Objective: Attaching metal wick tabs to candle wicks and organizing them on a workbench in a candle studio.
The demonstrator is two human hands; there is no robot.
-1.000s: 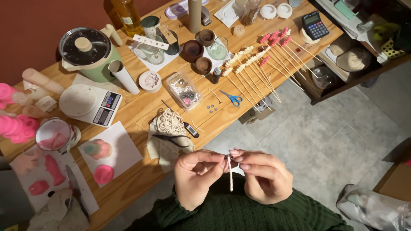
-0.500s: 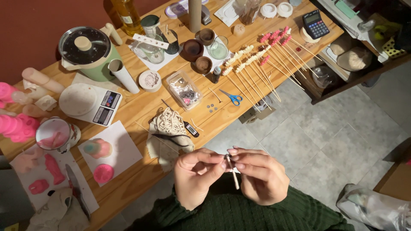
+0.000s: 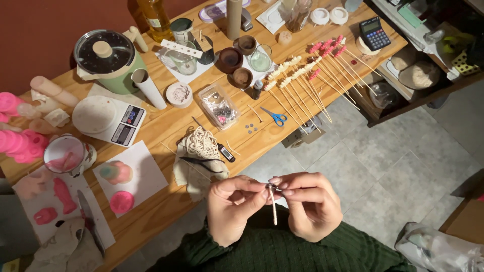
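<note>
My left hand [image 3: 233,207] and my right hand [image 3: 307,201] meet in front of my green sweater, below the wooden table's front edge [image 3: 262,151]. Together they pinch the top of a short pale wick [image 3: 273,209], which hangs down between them. A small dark metal piece sits at the wick's top, between my fingertips. A loose coil of the same pale cord [image 3: 199,143] lies on a cloth on the table just above my left hand.
Blue-handled scissors [image 3: 275,117], a clear box of small parts [image 3: 218,107], a digital scale [image 3: 108,119], a green pot with a lid [image 3: 108,58], several skewers with pink and cream tips [image 3: 307,75], pink wax shapes [image 3: 60,194] and a calculator [image 3: 375,32] are on the table. Grey tiled floor lies right.
The wick swung slightly to the side half a second ago and now hangs straight down again. Both hands stay pinched at its top.
</note>
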